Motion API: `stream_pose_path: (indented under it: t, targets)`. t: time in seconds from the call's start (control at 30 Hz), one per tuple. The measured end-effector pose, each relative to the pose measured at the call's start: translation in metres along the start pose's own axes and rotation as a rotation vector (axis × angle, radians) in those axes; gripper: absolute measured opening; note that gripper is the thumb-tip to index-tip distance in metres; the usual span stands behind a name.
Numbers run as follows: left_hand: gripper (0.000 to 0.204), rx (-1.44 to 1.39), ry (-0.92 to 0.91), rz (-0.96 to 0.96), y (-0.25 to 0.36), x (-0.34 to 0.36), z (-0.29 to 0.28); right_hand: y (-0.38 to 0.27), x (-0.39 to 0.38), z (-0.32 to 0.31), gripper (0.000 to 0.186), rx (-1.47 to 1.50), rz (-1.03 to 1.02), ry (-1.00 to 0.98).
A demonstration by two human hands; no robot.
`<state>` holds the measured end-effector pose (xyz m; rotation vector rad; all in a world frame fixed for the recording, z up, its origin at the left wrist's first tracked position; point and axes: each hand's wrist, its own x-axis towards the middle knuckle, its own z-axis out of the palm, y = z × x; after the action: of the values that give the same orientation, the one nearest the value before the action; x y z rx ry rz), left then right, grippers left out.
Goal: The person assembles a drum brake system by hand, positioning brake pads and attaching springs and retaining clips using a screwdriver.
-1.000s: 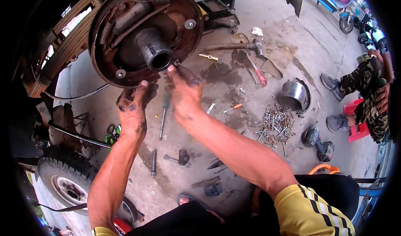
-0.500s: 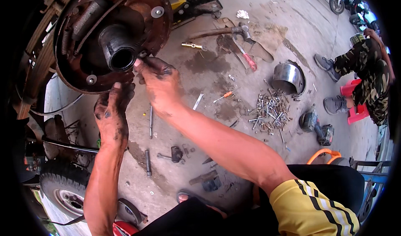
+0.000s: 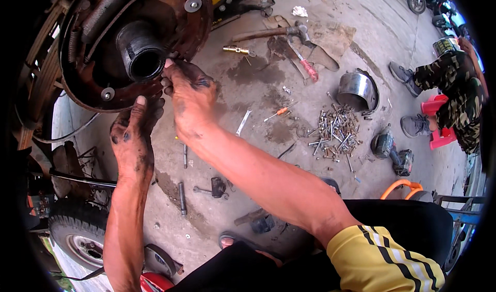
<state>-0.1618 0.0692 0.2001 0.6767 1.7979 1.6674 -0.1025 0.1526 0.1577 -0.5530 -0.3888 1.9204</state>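
Spindle [image 3: 143, 43] sits just beyond my right hand [image 3: 190, 88], its dark open end slanting toward me and slightly to that hand's left. My right thumb tip is by the end's right rim, with the fingers bent beneath; thumb and fingers are close together, but I cannot tell whether they pinch something small or only touch the rim. My left hand [image 3: 133, 134] is lower and to the left of it, thumb raised to the bottom edge of the rusty plate [image 3: 181, 31] around the spindle. Those fingers curl to the right of the thumb, partly out of sight, so I cannot tell whether they are clamped on the edge.

Just above my left thumb, a round bolt head [image 3: 107, 94] shows on the plate. Farther up and left of that hand, a spring [image 3: 73, 46] runs beside the plate's rim. Below my left hand are a tyre [image 3: 77, 227], to its left, and a dark bar [image 3: 182, 199], to its right.

On the floor [image 3: 372, 28] to the right of my right hand lie a brass fitting [image 3: 236, 49], a wrench [image 3: 243, 123] and an orange screwdriver [image 3: 280, 111]. A hammer [image 3: 263, 34] lies beyond the fitting. Well off to the right of that hand are a heap of bolts [image 3: 338, 134], a silver cylinder [image 3: 355, 88] and a drill [image 3: 383, 144].
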Motion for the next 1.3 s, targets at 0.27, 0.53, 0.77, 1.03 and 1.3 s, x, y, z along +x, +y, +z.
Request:
stream_pose_path:
  t: [0.27, 0.53, 0.77, 1.03, 1.3]
  targets:
    - [0.033, 0.189, 0.023, 0.065, 0.002, 0.002, 0.005, -0.009, -0.003, 0.003, 0.020, 0.022, 0.063, 0.021]
    - [0.030, 0.119, 0.002, 0.070, 0.005, 0.001, 0.010, -0.026, 0.010, -0.010, 0.021, -0.203, 0.095, -0.068]
    - [0.027, 0.072, -0.017, 0.045, 0.007, 0.002, 0.017, -0.045, 0.027, -0.029, 0.023, -0.462, 0.131, -0.203]
    - [0.028, 0.017, -0.048, 0.085, 0.010, 0.001, 0.015, -0.134, 0.048, -0.030, 0.032, -1.139, -0.305, -0.474]
    - [0.025, -0.004, -0.014, 0.030, 0.009, 0.003, 0.015, -0.112, 0.097, -0.027, 0.027, -1.662, -1.419, -0.730]
